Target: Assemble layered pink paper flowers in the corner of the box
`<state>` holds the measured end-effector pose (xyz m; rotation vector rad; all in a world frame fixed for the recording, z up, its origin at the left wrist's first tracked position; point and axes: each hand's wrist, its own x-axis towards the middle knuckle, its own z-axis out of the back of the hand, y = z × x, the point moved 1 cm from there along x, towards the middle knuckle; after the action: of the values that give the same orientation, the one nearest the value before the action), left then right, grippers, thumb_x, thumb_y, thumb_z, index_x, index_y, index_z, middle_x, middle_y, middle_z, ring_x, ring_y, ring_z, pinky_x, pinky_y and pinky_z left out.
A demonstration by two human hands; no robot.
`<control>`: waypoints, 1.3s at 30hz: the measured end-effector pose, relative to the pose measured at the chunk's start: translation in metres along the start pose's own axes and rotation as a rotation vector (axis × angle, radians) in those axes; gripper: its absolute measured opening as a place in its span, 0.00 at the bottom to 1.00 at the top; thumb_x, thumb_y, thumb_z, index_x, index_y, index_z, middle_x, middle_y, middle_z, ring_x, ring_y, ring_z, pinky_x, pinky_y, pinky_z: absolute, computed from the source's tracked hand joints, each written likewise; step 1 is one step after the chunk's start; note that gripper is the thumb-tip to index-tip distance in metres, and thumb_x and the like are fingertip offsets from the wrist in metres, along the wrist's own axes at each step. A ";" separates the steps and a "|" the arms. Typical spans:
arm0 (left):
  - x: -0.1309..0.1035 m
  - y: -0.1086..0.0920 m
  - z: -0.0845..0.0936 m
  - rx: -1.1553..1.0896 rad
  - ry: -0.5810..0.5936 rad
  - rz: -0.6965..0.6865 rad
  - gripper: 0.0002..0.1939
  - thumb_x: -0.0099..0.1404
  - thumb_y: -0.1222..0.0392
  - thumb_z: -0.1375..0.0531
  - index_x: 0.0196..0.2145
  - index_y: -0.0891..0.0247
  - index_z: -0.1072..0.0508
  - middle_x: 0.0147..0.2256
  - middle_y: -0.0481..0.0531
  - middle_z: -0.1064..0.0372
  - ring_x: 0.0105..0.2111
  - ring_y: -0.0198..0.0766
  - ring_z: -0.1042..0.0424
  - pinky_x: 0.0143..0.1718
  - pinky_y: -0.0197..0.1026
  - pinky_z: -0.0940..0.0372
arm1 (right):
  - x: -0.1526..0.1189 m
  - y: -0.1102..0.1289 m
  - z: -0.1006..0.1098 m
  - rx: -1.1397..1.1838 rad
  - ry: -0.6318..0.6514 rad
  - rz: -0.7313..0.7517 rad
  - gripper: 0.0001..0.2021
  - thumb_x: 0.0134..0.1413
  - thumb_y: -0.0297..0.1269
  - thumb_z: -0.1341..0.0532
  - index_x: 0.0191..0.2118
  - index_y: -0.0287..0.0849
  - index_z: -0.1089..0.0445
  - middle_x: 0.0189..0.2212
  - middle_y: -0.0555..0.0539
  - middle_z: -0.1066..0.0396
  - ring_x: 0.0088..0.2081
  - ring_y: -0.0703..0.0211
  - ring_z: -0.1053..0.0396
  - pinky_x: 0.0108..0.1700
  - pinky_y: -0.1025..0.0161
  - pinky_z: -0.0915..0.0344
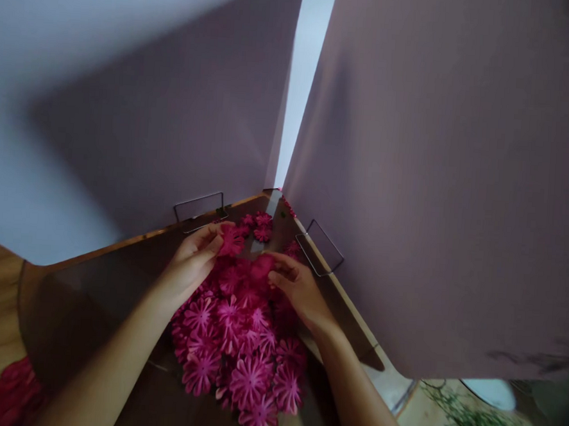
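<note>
A heap of pink artificial flower pieces (250, 378) lies on the dark tabletop (90, 317) between my forearms. My left hand (199, 253) pinches a pink flower piece (233, 241) between thumb and fingertips above the far end of the heap. Close by on the right, my right hand (292, 281) is closed on another pink flower piece (262, 267), blurred by motion. The two held pieces are a short way apart. Past my hands, a few loose flower pieces (263, 226) rest near the corner.
Two upright panels, left (174, 123) and right (435, 184), meet near the far corner on wire stands (319, 247). More pink pieces (6, 392) sit at lower left. Green stems (484, 421) and a white round object (492, 393) are at lower right.
</note>
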<state>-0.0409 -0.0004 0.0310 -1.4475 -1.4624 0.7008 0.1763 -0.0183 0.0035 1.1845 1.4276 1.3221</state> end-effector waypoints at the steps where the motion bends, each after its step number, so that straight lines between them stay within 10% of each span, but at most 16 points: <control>1: 0.001 -0.002 0.003 0.001 0.016 0.017 0.12 0.58 0.55 0.31 0.34 0.60 0.30 0.32 0.47 0.30 0.30 0.34 0.30 0.35 0.37 0.34 | 0.001 0.000 0.002 0.003 -0.040 0.015 0.19 0.51 0.38 0.32 0.50 0.46 0.28 0.33 0.50 0.27 0.31 0.61 0.32 0.37 0.62 0.35; 5: 0.001 -0.003 0.008 0.148 0.102 0.083 0.13 0.56 0.57 0.30 0.33 0.60 0.29 0.27 0.44 0.34 0.25 0.31 0.33 0.27 0.34 0.39 | 0.003 0.003 0.009 -0.005 -0.112 0.073 0.11 0.53 0.40 0.34 0.41 0.44 0.27 0.26 0.50 0.28 0.30 0.59 0.31 0.37 0.61 0.33; 12: 0.000 0.003 0.002 0.441 0.118 -0.105 0.17 0.66 0.47 0.39 0.45 0.62 0.29 0.47 0.57 0.26 0.50 0.44 0.28 0.53 0.44 0.36 | -0.008 0.019 0.010 -0.375 -0.168 0.467 0.13 0.57 0.26 0.43 0.36 0.47 0.22 0.44 0.48 0.27 0.50 0.57 0.30 0.56 0.55 0.37; 19: -0.008 0.011 -0.011 0.602 0.187 -0.047 0.19 0.63 0.54 0.35 0.49 0.60 0.30 0.36 0.50 0.24 0.39 0.41 0.24 0.42 0.39 0.31 | -0.018 0.026 -0.007 -0.498 -0.055 0.552 0.14 0.58 0.25 0.43 0.38 0.48 0.22 0.45 0.48 0.27 0.50 0.56 0.30 0.55 0.55 0.36; 24: -0.014 0.009 -0.020 0.693 0.075 -0.159 0.13 0.63 0.61 0.36 0.46 0.60 0.29 0.41 0.51 0.25 0.41 0.39 0.25 0.43 0.37 0.31 | -0.013 0.012 -0.012 -0.126 -0.056 0.238 0.20 0.52 0.32 0.33 0.52 0.52 0.30 0.54 0.48 0.31 0.50 0.56 0.28 0.52 0.58 0.31; 27: -0.015 0.009 -0.021 0.734 0.038 -0.176 0.12 0.63 0.62 0.37 0.45 0.60 0.29 0.40 0.50 0.26 0.40 0.38 0.25 0.40 0.36 0.31 | -0.012 0.006 -0.013 0.024 0.042 0.007 0.16 0.54 0.35 0.33 0.50 0.47 0.28 0.40 0.47 0.23 0.37 0.61 0.25 0.41 0.63 0.29; 33: -0.017 0.015 -0.022 0.901 -0.015 -0.330 0.10 0.62 0.67 0.38 0.41 0.60 0.31 0.38 0.50 0.29 0.40 0.39 0.27 0.42 0.40 0.32 | -0.012 0.007 -0.010 -0.021 0.036 0.001 0.08 0.58 0.37 0.36 0.30 0.40 0.25 0.23 0.50 0.26 0.25 0.67 0.31 0.29 0.69 0.36; 39: -0.021 0.010 -0.032 1.094 0.049 -0.551 0.07 0.64 0.72 0.42 0.36 0.62 0.27 0.40 0.52 0.31 0.43 0.39 0.29 0.48 0.41 0.34 | -0.010 0.005 -0.011 -0.022 0.034 -0.044 0.08 0.58 0.40 0.36 0.32 0.41 0.27 0.21 0.54 0.32 0.24 0.69 0.36 0.27 0.70 0.41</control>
<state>-0.0105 -0.0256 0.0308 -0.2078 -1.0458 0.8784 0.1681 -0.0305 0.0094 1.1152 1.4511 1.3301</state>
